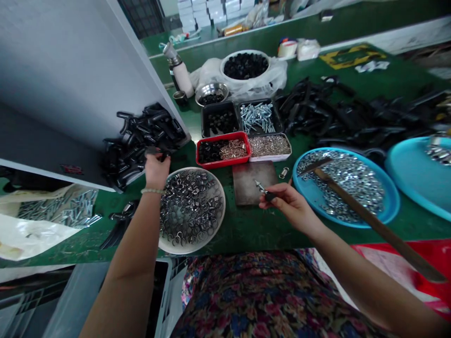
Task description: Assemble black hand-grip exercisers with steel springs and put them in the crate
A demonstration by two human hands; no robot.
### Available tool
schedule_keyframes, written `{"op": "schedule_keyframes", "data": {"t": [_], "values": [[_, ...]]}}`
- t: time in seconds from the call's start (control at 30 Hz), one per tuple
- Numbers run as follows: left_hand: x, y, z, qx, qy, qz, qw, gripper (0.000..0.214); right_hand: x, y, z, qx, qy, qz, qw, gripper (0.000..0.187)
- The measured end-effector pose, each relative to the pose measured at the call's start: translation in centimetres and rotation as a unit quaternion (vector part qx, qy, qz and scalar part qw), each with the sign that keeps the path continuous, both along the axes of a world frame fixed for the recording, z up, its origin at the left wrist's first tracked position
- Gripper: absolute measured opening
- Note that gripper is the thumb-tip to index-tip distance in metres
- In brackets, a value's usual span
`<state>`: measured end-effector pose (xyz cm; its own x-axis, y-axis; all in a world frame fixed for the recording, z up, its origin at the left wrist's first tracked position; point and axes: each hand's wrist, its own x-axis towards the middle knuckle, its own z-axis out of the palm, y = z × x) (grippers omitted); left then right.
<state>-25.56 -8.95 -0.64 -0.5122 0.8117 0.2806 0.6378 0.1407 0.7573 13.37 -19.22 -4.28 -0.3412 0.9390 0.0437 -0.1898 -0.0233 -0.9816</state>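
The left hand (157, 171) is gripping a black handle (154, 151) at the far-left pile (137, 136); lifting it straight up should avoid snags. The right hand (287, 204) is pinching a small bolt (261, 188) over the steel plate (248, 185).

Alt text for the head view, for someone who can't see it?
The left hand grips a black part at a pile of black parts, while the right hand holds a small bolt over a metal plate. Between them sits a white bowl of metal rings; a hammer lies across a blue tray.
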Motion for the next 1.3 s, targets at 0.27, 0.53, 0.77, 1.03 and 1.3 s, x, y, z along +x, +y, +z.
{"op": "schedule_keyframes", "data": {"t": [0.27, 0.53, 0.77, 1.03, 1.3], "values": [[10.8, -6.0, 4.8, -0.021, -0.531, -0.252, 0.809, 0.032, 1.2, -0.5, 3.0, 0.305, -0.339, 0.098, 0.885, 0.033], [18.3, -9.3, 2.4, -0.306, -0.565, -0.404, 0.651, 0.049, 1.5, -1.8, 3.0, 0.294, -0.352, 0.144, 0.877, 0.033], [18.8, -10.4, 2.0, -0.229, -0.519, -0.353, 0.744, 0.049, 2.8, -2.3, 2.1, 0.245, -0.366, 0.066, 0.896, 0.031], [21.4, -10.7, 0.2, -0.207, -0.552, -0.27, 0.762, 0.046, 1.4, -3.5, 1.8, 0.242, -0.309, -0.024, 0.92, 0.03], [21.6, -11.4, -0.1, -0.174, -0.596, -0.284, 0.731, 0.043, 0.4, -4.1, 1.5, 0.107, -0.165, -0.036, 0.98, 0.019]]}}
